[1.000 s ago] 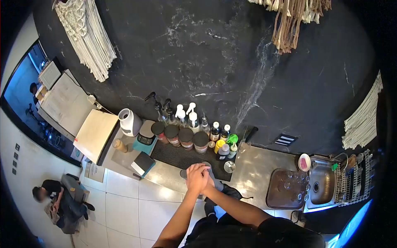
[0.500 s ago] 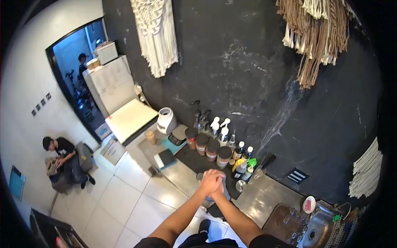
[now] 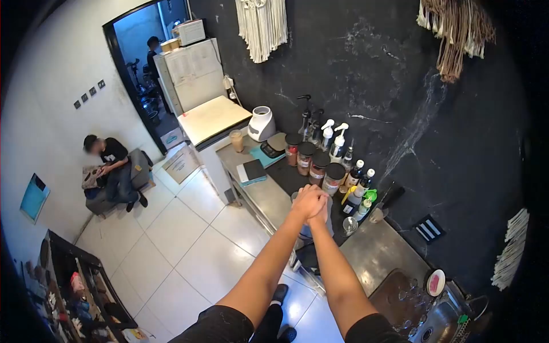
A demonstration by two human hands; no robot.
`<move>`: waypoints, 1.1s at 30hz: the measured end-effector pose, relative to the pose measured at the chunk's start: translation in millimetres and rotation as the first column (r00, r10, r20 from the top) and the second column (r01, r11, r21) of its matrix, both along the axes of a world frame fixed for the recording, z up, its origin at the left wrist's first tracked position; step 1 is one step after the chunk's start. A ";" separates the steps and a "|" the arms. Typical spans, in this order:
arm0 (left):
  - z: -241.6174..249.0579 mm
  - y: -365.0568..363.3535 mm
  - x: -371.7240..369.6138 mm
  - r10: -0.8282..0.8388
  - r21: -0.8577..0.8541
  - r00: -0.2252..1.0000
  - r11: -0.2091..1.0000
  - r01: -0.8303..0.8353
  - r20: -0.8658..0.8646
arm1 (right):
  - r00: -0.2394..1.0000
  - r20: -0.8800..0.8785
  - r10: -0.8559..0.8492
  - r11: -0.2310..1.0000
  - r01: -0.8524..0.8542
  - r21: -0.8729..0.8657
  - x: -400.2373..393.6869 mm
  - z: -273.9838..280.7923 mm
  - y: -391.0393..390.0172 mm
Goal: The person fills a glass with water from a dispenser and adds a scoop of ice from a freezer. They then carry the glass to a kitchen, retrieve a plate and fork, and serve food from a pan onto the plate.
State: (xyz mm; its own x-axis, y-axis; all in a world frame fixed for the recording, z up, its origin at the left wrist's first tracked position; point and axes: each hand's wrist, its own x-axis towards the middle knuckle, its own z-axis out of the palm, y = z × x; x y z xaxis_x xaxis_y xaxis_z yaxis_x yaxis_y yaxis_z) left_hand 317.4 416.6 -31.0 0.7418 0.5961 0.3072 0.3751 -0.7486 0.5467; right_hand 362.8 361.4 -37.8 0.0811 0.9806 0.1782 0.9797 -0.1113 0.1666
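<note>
My left hand (image 3: 309, 201) and my right hand (image 3: 321, 214) are clasped together over the counter's front edge, fingers wrapped over one another. Both are closed, and whatever may be inside them is hidden. Right beneath and behind them shows part of a grey-blue item (image 3: 330, 224), mostly covered, whose kind I cannot make out. Just beyond my hands stands a row of dark-lidded jars (image 3: 333, 178) on a black mat. To their right are a small clear glass (image 3: 350, 226), a dark bottle with a yellow part (image 3: 353, 201) and a green-topped bottle (image 3: 364, 210).
Along the steel counter (image 3: 372, 251) stand pump bottles (image 3: 338, 143), a scale (image 3: 273, 150), an iced drink cup (image 3: 237, 140) and a grey-white machine base (image 3: 261, 124). A sink (image 3: 437, 326) lies at right. One person (image 3: 117, 166) sits at left; another stands in the doorway.
The view has turned left and down, so the room appears shifted right and up, with more of the shelf at lower left showing. My hands stay clasped.
</note>
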 end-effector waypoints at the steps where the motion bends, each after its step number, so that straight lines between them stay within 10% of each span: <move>1: 4.1 -0.8 -2.7 0.022 -0.006 1.000 1.000 -0.022 -0.006 | 1.000 -0.013 -0.001 1.000 0.001 -0.002 -0.4 -1.4 0.5; 33: 1.7 8.9 -6.3 -0.112 -0.037 0.992 0.993 0.115 0.062 | 0.894 -0.447 -0.041 0.976 0.131 0.173 -8.5 -49.1 8.8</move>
State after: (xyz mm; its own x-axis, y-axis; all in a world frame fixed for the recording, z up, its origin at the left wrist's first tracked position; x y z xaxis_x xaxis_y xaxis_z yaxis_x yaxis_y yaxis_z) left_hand 311.2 425.5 -29.3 0.7864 0.5219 0.3304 0.2548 -0.7613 0.5963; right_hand 354.3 370.2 -86.9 0.2772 0.9162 0.2895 0.9326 -0.1841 -0.3104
